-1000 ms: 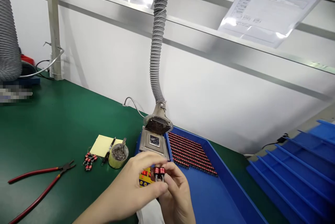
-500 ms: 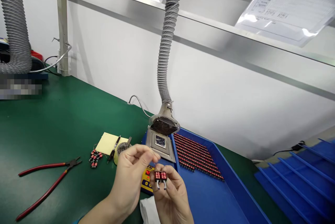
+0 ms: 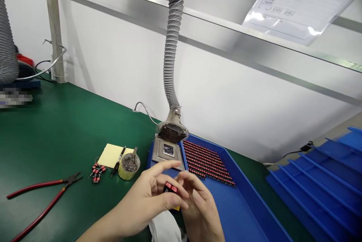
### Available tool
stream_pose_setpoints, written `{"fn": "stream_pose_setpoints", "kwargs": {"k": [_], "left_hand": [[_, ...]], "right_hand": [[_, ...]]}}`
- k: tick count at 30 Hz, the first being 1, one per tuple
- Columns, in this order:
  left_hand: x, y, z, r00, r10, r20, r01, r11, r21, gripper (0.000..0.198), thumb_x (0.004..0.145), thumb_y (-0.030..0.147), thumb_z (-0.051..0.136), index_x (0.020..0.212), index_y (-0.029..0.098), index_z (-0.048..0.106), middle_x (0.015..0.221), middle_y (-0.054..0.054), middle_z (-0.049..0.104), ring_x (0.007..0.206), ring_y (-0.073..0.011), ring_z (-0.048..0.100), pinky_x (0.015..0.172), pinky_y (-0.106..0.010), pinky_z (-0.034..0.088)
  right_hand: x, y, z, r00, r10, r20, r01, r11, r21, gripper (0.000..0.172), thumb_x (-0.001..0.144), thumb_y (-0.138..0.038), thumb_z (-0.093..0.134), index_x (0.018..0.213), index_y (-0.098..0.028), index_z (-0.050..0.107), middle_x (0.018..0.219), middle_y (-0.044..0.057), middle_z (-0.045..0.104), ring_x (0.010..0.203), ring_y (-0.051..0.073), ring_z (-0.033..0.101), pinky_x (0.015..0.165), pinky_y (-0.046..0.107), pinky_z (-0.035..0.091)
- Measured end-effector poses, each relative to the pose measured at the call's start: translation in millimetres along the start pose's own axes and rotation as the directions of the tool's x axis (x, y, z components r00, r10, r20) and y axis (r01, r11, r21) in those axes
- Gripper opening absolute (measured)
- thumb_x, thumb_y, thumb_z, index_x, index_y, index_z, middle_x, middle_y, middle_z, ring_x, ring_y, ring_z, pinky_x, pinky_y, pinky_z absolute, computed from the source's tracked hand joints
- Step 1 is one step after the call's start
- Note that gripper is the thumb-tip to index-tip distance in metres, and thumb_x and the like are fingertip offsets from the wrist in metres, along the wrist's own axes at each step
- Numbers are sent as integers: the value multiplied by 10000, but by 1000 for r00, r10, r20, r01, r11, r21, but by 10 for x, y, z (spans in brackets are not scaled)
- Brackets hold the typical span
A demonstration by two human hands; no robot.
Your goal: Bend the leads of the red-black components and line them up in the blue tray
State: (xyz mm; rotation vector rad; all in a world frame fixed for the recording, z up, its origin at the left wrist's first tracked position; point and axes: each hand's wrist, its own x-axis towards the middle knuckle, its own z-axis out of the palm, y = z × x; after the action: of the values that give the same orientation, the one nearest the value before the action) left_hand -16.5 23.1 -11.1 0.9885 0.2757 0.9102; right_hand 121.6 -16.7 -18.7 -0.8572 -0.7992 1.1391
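My left hand (image 3: pixel 149 198) is closed on a small black component with red faces (image 3: pixel 171 187), held between thumb and fingers. Its lower part and the metal legs are hidden by the thumb. Close on the right, my right hand (image 3: pixel 202 206) has loosely bent fingers that stand apart, near the left fingertips; I see nothing in them. Behind the hands is a metal-topped heated unit (image 3: pixel 161 161), mostly blocked from view at its front. Beside it, a blue tray (image 3: pixel 232 212) carries rows of red-and-black components (image 3: pixel 209 161).
On the green bench (image 3: pixel 76 117) lie red-handled pliers (image 3: pixel 66 185), a loose pile of components (image 3: pixel 97 172), yellow paper (image 3: pixel 110 155), a pen (image 3: pixel 118 162) and a tub of grey material (image 3: pixel 128 168). An extraction hose (image 3: pixel 171 57) hangs over the unit. White cloth (image 3: pixel 165 227) lies below my hands.
The component has passed from my right hand into my left, and its legs have gone out of sight. My right fingers have loosened. The view has shifted slightly right.
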Motion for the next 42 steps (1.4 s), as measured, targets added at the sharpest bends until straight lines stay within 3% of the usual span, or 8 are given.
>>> {"fn": "stream_pose_setpoints", "kwargs": {"k": [4,8,12,15,18,21,29,42], "left_hand": [[-10,-22,-34,979,-112,169,123,991,-59,737,745,178,773,1385,216,410,782,-27,708,653,-126,670,642,-217,497],[-24,5,-53,968,-212,136,204,976,71,784,706,85,740,1396,220,392,787,-1,697,677,-128,651,658,-235,502],[-46,111,-43,975,-217,48,198,947,252,787,679,89,768,1375,242,433,804,25,710,844,-157,655,801,-268,492],[-67,172,-31,987,-162,-5,155,933,326,769,711,136,762,1387,247,412,849,20,722,877,-164,655,869,-289,471],[-85,189,-24,992,-116,-54,127,921,369,743,730,164,740,1388,259,407,876,25,717,894,-169,638,893,-300,456],[-99,191,-18,991,-111,-71,131,900,416,705,732,174,723,1366,284,436,887,36,704,928,-176,619,911,-305,438],[-101,191,-27,991,-126,-38,130,887,443,661,716,168,722,1321,298,491,891,47,706,922,-172,613,880,-282,432],[-108,137,-31,994,-96,-48,107,872,478,507,791,206,672,1267,289,519,915,20,682,955,-200,605,910,-340,442]], "right_hand": [[8,15,-95,983,97,153,-92,995,-42,248,672,-437,807,787,-219,779,687,34,625,567,154,574,518,284,470],[78,81,-52,959,14,283,-11,1000,-14,250,737,-410,765,604,-203,721,477,-35,474,419,87,434,440,222,382],[110,-21,-58,990,-85,109,84,996,12,275,793,-367,729,599,-187,656,495,-52,439,426,60,403,448,189,343],[112,-104,-138,972,-236,-14,234,967,-104,234,819,-366,706,650,-206,684,546,-36,482,499,81,461,492,190,395],[107,-95,-177,956,-244,164,290,878,-381,165,853,-365,667,828,-236,768,636,12,601,622,125,559,591,222,453],[101,-23,-129,929,-200,312,332,825,-458,186,878,-371,627,898,-267,780,654,12,608,625,130,565,597,230,459],[74,105,-46,958,-190,214,252,915,-316,158,821,-370,697,738,-246,749,604,-15,569,567,107,512,558,215,438],[22,92,-13,973,-202,109,228,905,-360,210,838,-327,679,666,-208,683,600,-19,554,567,113,496,561,220,433]]}}
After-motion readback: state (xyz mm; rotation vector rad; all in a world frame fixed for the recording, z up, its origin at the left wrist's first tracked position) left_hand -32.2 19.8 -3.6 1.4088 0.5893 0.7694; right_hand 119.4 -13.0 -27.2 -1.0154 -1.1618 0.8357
